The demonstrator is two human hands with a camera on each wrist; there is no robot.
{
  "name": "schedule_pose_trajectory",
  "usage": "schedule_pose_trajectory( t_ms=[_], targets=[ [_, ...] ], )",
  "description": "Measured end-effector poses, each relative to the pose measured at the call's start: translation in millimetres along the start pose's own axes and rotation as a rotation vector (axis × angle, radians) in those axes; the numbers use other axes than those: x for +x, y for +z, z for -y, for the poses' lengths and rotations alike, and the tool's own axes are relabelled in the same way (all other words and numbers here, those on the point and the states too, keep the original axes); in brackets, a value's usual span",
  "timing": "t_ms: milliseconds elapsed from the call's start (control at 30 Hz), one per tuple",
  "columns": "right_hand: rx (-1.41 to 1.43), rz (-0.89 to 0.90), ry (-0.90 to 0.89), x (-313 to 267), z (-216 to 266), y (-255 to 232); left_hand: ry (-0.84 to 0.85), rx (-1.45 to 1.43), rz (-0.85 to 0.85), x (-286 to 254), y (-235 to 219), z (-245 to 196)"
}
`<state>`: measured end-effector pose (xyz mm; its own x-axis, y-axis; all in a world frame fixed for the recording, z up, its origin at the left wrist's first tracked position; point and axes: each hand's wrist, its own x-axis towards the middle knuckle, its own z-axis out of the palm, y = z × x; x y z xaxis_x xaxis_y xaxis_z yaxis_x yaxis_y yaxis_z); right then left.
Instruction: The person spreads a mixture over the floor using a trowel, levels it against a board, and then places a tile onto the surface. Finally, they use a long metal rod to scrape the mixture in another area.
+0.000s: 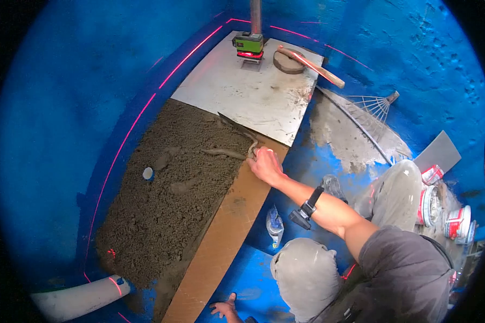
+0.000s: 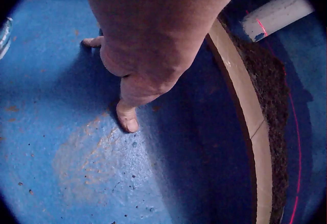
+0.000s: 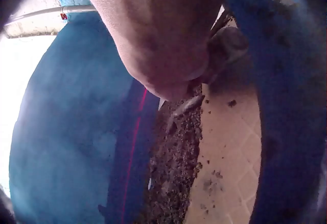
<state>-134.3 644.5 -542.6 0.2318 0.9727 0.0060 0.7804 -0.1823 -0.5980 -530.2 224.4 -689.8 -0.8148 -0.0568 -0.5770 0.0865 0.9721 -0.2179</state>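
Nearest me, my left hand (image 2: 134,68) presses spread fingers on the blue floor (image 2: 61,173), plain only from its wrist. Farther out, my right hand (image 1: 265,163) grips the trowel (image 1: 241,134) over the mortar bed (image 1: 167,204).

The head view is evenly and fairly brightly lit from above, its saturated blue floor (image 1: 264,280) soft-shadowed; a strong fisheye bends straight edges and leaves black corners. Red laser lines (image 1: 129,134) glow sharply on the blue wall. The white tile (image 1: 253,102) reflects light without harsh glare. In the left wrist view the left hand (image 2: 148,45) fills the frame, blurred and close, casting a deep shadow across the floor beside it. The right wrist view is dimmer and murky, the right hand (image 3: 158,40) out of focus, while the upper left corner is blown out white.
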Motion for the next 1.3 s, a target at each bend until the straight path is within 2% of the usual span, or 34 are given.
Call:
schedule_pose_trajectory(
  t_ms=[233, 400, 567, 800, 900, 1000, 1067, 1100, 1233, 1300],
  targets=[
    [0.070, 0.083, 0.045, 20, 23, -5, -0.015, -0.136, -0.016, 19, 16, 8],
    [0.049, 0.068, -0.052, 43, 35, -1, -0.034, -0.112, 0.001, 26, 19, 8],
    [0.069, 0.058, -0.105, 90, 43, 38, -0.019, -0.087, 0.014, -1, 0, 1],
    [0.132, 0.076, -0.127, 150, 87, 78, -0.031, -0.038, 0.015, 6, 7, 2],
    [0.166, -0.002, -0.156, 170, 100, 95, -0.029, -0.014, 0.022, 10, 10, 2],
    [0.177, 0.107, -0.198, 185, 120, 94, -0.014, 0.024, 0.028, 16, 14, 3],
    [0.110, -0.011, -0.192, 210, 126, 118, -0.007, 0.047, 0.025, 20, 16, 3],
    [0.127, -0.024, -0.237, 215, 134, 117, 0.000, 0.060, 0.026, 23, 17, 4],
    [0.119, -0.054, -0.231, 218, 154, 126, 0.021, 0.110, 0.026, 28, 21, 11],
    [0.101, 0.030, -0.223, 210, 155, 130, 0.038, 0.131, 0.017, 28, 20, 13]
  ],
)
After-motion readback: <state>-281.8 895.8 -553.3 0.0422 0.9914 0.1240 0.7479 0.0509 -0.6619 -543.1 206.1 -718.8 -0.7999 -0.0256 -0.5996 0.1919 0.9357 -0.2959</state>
